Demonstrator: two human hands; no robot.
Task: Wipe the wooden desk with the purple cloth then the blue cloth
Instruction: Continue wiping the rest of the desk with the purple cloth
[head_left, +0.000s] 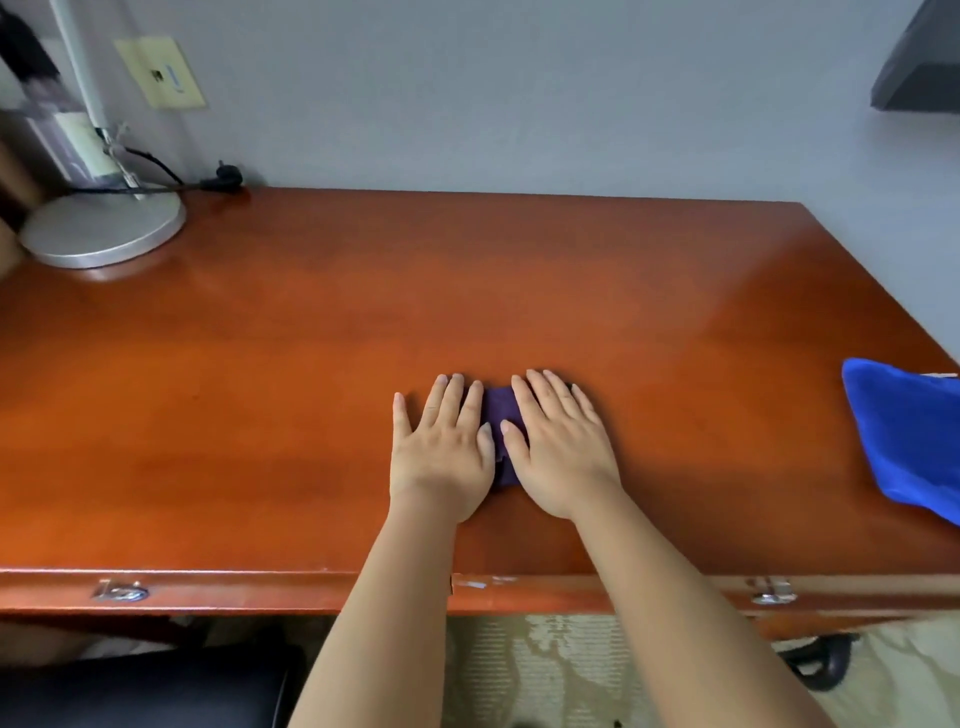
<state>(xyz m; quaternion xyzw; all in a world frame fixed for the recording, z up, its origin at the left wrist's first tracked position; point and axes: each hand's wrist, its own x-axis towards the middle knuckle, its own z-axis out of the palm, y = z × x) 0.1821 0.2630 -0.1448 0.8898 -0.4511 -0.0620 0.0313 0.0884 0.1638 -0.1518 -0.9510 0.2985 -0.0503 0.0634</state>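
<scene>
both hands, left (441, 447) and right (558, 444), press flat and open on a small bunched purple cloth (500, 410) at the near middle of the glossy reddish wooden table (311, 338). risk: ungripped, the cloth may slip out; the blue cloth (909, 441) overhangs the right edge.

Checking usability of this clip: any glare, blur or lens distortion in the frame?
Head view: wide-angle bending curves the wooden desk edges; a pale sheen washes its far right; soft shadows only. The lamp base corner is smeared, and the blue cloth is cut by the right edge. Left hand, right hand and purple cloth read sharp.
</scene>
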